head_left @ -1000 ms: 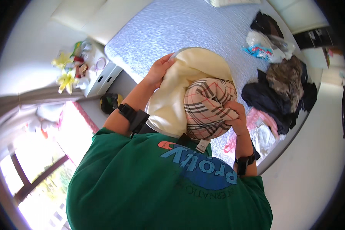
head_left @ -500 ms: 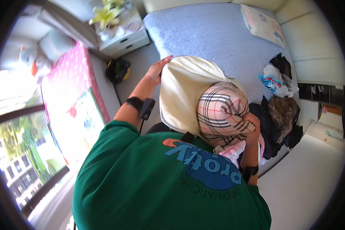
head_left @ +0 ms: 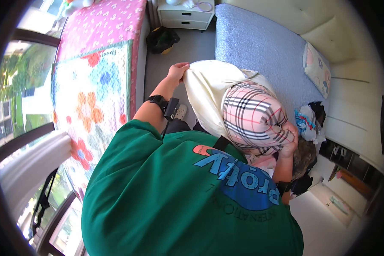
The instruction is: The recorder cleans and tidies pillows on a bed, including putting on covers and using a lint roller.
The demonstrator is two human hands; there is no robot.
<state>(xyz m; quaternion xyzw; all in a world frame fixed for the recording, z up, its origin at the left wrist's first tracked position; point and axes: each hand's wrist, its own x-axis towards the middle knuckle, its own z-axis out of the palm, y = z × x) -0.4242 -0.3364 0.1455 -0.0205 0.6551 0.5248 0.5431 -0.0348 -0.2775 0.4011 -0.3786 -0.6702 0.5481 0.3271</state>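
Held in front of my body is a cream cloth with a smooth, leather-like look. My left hand pinches its far left edge and stretches it outward. A bulky pink-beige plaid fabric bundle with black, white and red lines bulges out from the cream cloth's right side. Whether the plaid is a lining or a separate piece, I cannot tell. My right hand is closed on the plaid's right end, bunching it into folds. A pale pink cloth shows beneath the plaid, near my right forearm.
A bed with a blue-grey cover lies ahead, a pillow at its right. Beyond my right hand are a plastic bag and dark clothes. A white nightstand, black bag and flowered quilt are left.
The view has swung left, bringing in more of the flowered quilt. My left hand now pinches the cream edge more narrowly. My right hand keeps hold of the plaid, its fingers turned further up.
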